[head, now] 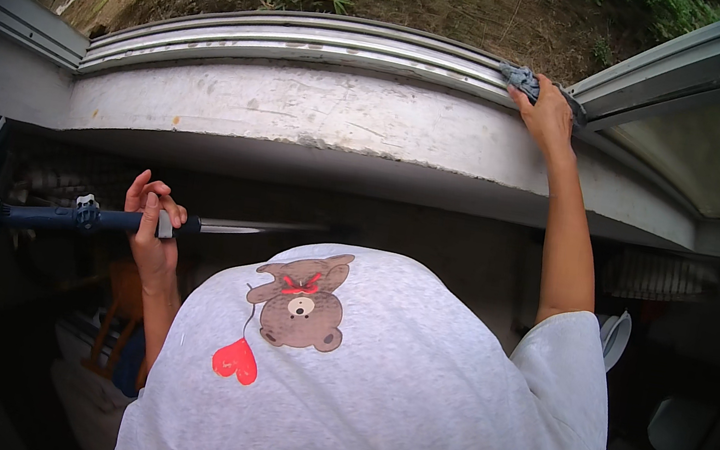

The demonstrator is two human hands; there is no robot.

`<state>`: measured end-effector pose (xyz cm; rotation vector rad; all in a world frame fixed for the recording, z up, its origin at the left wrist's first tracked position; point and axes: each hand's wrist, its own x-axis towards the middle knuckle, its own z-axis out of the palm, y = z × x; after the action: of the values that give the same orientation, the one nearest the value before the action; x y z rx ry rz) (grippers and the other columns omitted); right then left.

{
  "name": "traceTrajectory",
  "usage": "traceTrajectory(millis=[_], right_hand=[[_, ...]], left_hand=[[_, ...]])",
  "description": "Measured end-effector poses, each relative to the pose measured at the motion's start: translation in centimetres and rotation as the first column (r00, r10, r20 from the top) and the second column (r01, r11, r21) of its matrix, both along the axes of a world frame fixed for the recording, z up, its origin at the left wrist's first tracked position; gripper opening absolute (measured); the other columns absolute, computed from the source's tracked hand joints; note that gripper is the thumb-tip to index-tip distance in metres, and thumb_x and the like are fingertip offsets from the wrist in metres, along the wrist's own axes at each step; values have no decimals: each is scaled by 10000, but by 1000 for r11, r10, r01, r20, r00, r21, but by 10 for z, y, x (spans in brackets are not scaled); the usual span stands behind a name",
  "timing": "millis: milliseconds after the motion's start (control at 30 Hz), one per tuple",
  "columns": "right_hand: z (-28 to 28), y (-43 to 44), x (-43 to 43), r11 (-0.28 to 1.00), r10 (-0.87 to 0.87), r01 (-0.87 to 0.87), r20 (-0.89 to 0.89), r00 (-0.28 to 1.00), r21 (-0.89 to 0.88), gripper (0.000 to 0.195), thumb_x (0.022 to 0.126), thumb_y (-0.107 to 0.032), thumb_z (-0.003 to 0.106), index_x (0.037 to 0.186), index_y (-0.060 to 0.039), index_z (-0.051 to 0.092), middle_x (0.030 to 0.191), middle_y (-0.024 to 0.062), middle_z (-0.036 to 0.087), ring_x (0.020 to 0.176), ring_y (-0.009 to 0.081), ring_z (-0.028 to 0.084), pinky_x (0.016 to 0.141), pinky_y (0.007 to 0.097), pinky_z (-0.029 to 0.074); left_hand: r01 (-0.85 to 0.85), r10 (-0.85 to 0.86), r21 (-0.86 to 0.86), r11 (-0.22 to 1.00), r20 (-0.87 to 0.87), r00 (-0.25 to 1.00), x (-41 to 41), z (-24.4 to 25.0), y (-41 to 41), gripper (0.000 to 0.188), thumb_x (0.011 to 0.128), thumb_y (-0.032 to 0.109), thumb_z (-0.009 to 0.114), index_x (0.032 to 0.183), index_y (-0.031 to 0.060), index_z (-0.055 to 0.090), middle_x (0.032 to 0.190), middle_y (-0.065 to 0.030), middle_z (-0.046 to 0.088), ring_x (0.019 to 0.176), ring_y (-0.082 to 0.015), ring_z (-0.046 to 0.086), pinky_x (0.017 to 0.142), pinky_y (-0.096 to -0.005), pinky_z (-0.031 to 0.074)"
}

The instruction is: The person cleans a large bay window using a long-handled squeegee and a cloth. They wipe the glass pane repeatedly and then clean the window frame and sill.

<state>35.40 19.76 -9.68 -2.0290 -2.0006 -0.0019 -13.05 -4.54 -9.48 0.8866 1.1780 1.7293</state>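
A crumpled grey-blue cloth [521,80] lies in my right hand [548,113], pressed on the metal window track [358,50] at its right end, by the window frame. The track has dark smudges along it. On the left, my left hand [155,215] is around a dark blue pole handle [109,221] with a grey clip and a metal shaft, its index finger raised. The pole lies nearly level below the sill, and its far end fades into shadow.
Below the track runs a white window sill [294,103] with a chipped front edge. A sliding window pane [699,150] stands at the right. Beyond the open window are ground and plants. A wooden chair [122,301] is in the dim room at the lower left.
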Motion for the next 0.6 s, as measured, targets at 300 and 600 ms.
traceTrajectory(millis=[300,600], right_hand=[[-4,20,-17,982,-49,67,111,993,-174,338,855,-303,526,1016,-7,553,982,208,614,932,380,581,808,453,452],[-18,11,-196,962,246,-216,-186,951,167,227,832,-189,571,1006,-45,596,912,155,646,827,322,623,718,405,484]], left_hand=[[-212,206,-79,974,-75,976,-36,-10,-39,291,938,135,458,1219,58,463,934,-53,568,559,-79,476,561,-261,421],[-225,223,-74,972,-40,974,-53,-24,-33,284,927,129,480,1198,45,466,892,-48,563,560,-85,468,586,-265,415]])
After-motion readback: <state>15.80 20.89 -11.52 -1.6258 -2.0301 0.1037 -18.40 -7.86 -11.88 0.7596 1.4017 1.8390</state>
